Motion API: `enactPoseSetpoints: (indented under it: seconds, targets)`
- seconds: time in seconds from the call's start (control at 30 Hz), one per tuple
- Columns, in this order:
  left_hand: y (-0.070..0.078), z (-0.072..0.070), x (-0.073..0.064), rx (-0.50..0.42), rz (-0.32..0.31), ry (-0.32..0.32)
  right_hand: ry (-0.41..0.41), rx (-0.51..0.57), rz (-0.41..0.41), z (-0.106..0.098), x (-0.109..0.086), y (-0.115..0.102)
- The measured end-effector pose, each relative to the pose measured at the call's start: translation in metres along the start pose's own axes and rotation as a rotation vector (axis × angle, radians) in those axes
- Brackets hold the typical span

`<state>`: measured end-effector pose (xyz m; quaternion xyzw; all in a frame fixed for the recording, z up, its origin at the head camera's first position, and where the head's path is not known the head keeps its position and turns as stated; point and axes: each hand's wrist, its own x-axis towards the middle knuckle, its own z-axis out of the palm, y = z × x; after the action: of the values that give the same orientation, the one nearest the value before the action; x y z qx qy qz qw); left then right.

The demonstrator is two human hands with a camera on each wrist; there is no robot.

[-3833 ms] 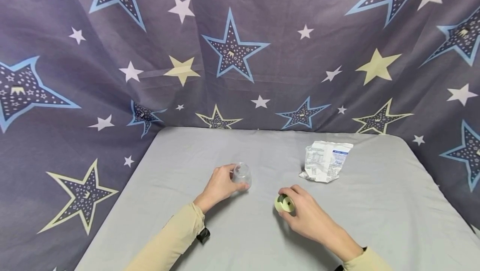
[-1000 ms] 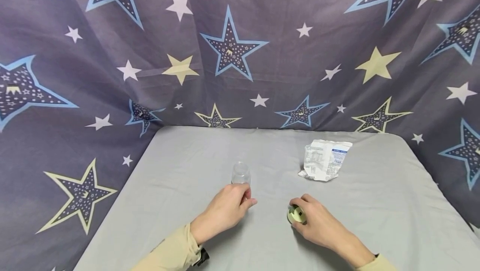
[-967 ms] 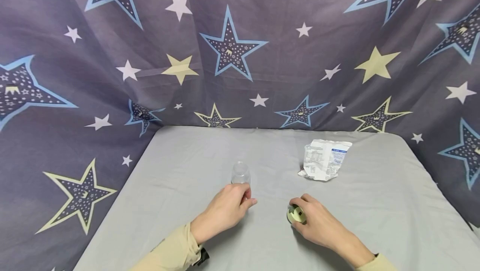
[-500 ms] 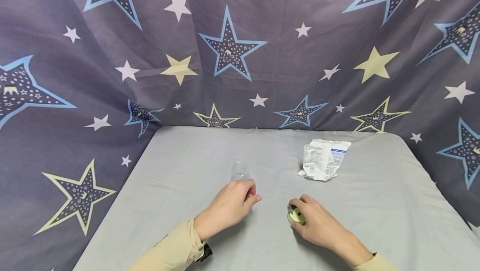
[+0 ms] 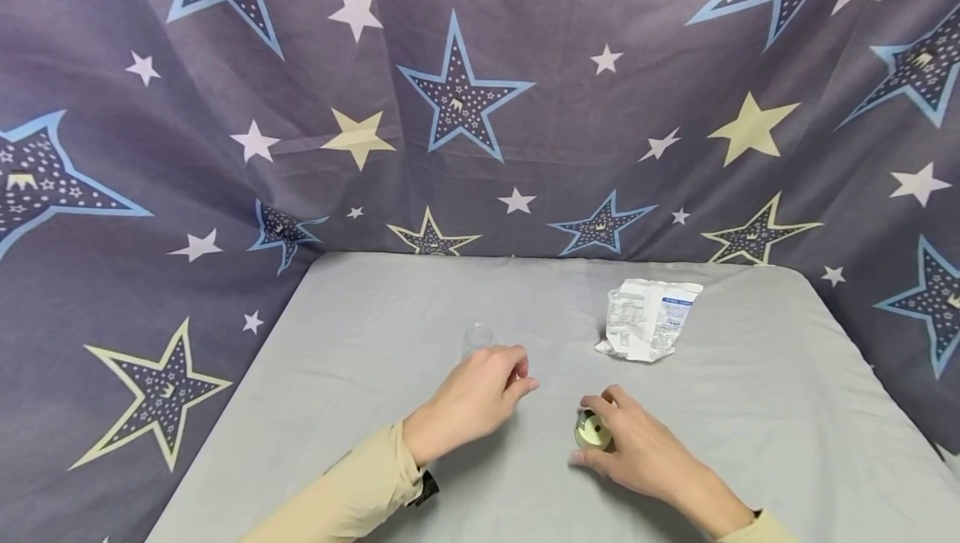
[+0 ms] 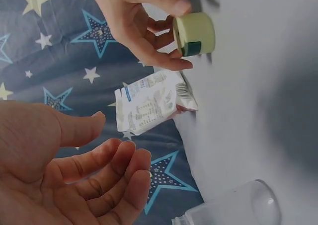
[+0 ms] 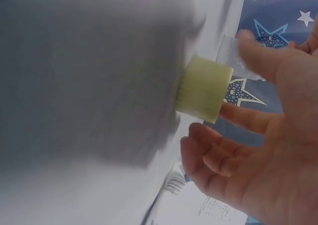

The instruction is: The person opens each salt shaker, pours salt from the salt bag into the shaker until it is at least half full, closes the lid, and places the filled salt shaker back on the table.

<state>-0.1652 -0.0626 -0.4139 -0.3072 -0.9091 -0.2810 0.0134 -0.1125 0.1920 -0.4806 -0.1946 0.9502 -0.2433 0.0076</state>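
Observation:
A pale green cap (image 5: 591,434) with a dark green patch stands on the grey cloth. My right hand (image 5: 647,449) is spread around it, thumb off its side; in the right wrist view a finger reaches behind the cap (image 7: 203,88), with the thumb well apart from it. Loosely bent and holding nothing, my left hand (image 5: 471,399) hovers above the cloth to the left. Behind it stands a clear jar (image 5: 477,334), its lower part hidden in the head view. The left wrist view shows part of the jar (image 6: 243,205) below the left palm.
A crumpled white printed packet (image 5: 647,322) sits behind the right hand. Grey cloth covers the tabletop (image 5: 750,393). A dark curtain (image 5: 570,134) with stars hangs along the back and both sides.
Earlier the left hand gripped the jar; it has let go and moved toward the right. The right hand carried the cap slightly right and nearer, and its thumb has now come off it.

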Motion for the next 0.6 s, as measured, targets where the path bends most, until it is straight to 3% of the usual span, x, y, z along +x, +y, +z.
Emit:
enactPoseSetpoints:
  seconds: [0.3, 0.6]
  targets:
    - [0.005, -0.002, 0.011, -0.032, 0.031, 0.024, 0.145, 0.0, 0.041, -0.014, -0.011, 0.008]
    - [0.011, -0.012, 0.029, 0.019, 0.044, 0.029, 0.179, 0.001, 0.085, -0.026, -0.018, 0.029]
